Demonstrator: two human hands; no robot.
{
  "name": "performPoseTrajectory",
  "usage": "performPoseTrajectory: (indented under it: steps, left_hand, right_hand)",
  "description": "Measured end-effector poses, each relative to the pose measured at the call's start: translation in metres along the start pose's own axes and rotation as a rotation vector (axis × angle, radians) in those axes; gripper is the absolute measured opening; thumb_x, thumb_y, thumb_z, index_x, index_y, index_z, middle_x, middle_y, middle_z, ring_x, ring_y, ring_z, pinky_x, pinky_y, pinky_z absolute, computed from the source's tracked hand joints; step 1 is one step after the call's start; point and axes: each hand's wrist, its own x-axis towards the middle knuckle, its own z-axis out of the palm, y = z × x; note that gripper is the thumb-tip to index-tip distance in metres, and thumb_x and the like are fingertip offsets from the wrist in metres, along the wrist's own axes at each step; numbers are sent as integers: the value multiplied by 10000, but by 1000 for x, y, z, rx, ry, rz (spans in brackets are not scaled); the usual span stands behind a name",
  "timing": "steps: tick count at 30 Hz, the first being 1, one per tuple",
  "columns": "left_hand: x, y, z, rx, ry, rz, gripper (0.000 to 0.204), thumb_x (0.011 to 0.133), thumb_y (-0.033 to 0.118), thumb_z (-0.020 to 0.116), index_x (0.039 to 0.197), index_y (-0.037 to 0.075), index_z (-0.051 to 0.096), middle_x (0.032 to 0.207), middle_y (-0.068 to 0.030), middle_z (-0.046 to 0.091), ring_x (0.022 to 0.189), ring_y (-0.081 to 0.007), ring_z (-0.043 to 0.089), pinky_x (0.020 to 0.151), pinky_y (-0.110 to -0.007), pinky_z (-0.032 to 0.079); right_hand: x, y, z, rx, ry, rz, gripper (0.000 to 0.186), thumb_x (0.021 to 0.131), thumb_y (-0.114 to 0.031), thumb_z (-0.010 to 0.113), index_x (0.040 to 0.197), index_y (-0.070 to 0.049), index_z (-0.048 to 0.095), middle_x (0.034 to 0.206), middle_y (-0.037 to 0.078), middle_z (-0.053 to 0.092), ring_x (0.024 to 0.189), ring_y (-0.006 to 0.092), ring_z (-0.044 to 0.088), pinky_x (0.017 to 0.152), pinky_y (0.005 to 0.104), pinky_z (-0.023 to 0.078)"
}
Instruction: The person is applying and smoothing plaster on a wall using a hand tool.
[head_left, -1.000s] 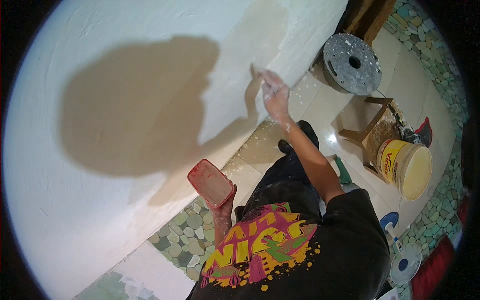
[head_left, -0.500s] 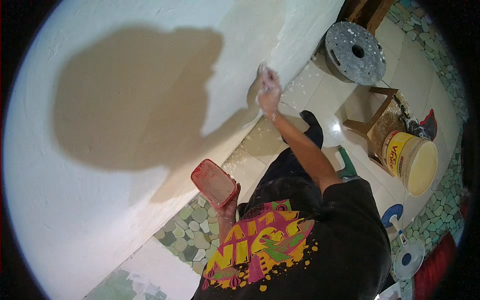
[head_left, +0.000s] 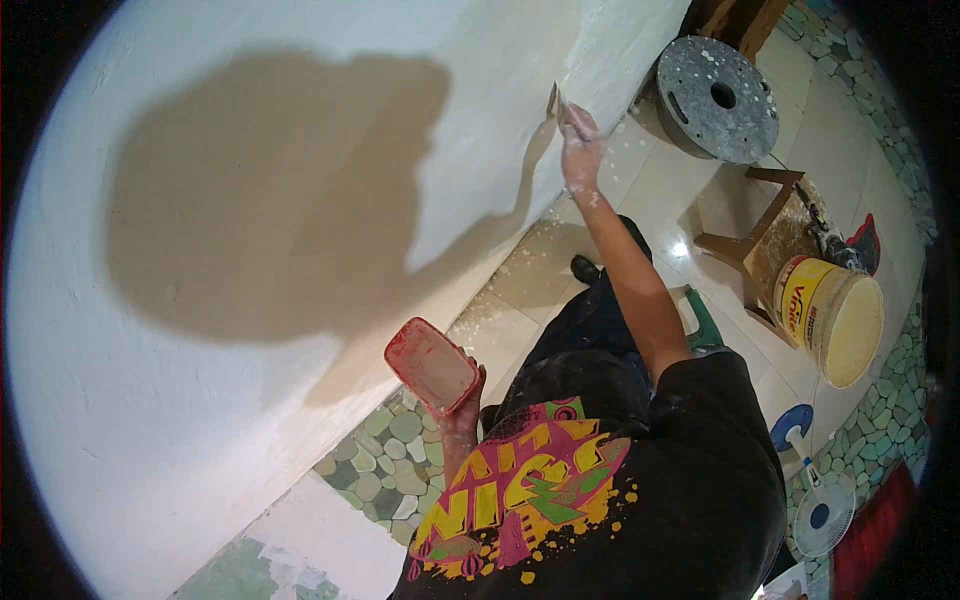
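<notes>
My left hand point(head_left: 466, 408) is closed round the side of a small red rectangular tub point(head_left: 432, 366) smeared inside with pale paste. It is held out beside the white wall point(head_left: 330, 440). My right hand point(head_left: 581, 145), spotted with white, is closed on a thin putty knife point(head_left: 556, 98). The blade points up at the wall surface, and I cannot tell whether it touches. Most of the knife is hidden by the fingers. A head-shaped shadow covers much of the wall, and the arm's shadow leads up to the knife.
On the tiled floor point(head_left: 505, 315), spattered with white, stand a grey round lidded drum point(head_left: 715, 110), a brown wooden stool point(head_left: 765, 245) and a yellow-and-white bucket point(head_left: 835, 320). A blue-and-white fan point(head_left: 822, 515) is at the lower right. Green pebble tiling point(head_left: 390, 455) borders the floor.
My right hand has moved up and to the right along the wall, and the knife blade now shows clearly. The left hand and tub have barely moved. One foot has shifted.
</notes>
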Motion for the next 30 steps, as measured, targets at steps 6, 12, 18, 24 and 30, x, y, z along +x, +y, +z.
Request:
performPoseTrajectory:
  steps: [6,12,18,24,30]
  left_hand:
    - [1,-3,5,10,-24,-15,659,938,586,528,1411,128,504,1316,-206,605,1151,-412,588,1018,-605,436]
    - [-1,-5,13,126,-100,-26,668,944,582,528,1422,118,482,1301,-200,612,1157,-381,597,1027,-583,443]
    - [-10,-10,7,100,-107,12,667,933,585,557,1409,123,494,1294,-187,619,1153,-363,603,1028,-561,450]
    - [-7,-11,6,95,-107,-10,701,901,606,595,1412,135,498,1304,-180,619,1152,-351,606,1029,-562,448]
    - [-8,-3,-6,80,-152,-10,700,914,604,587,1439,155,475,1341,-179,600,1180,-377,591,1040,-579,442]
  right_hand:
    - [-71,12,7,-30,-160,-89,380,868,106,505,1206,46,668,1219,177,666,1151,256,622,1027,351,468]
    - [-53,-1,-13,-54,-292,-97,379,880,105,500,1215,37,664,1236,153,661,1153,221,620,1012,330,471]
    - [-40,-18,14,-301,14,-302,383,887,106,494,1214,18,671,1218,185,667,1161,274,625,1038,337,449]
    - [-107,2,0,-96,-355,-205,439,880,122,464,1239,-19,672,1240,162,666,1187,254,609,1028,351,454]
    - [-13,-15,-23,-261,-57,-314,433,882,100,492,1256,-33,667,1241,160,665,1184,276,615,1035,349,448]
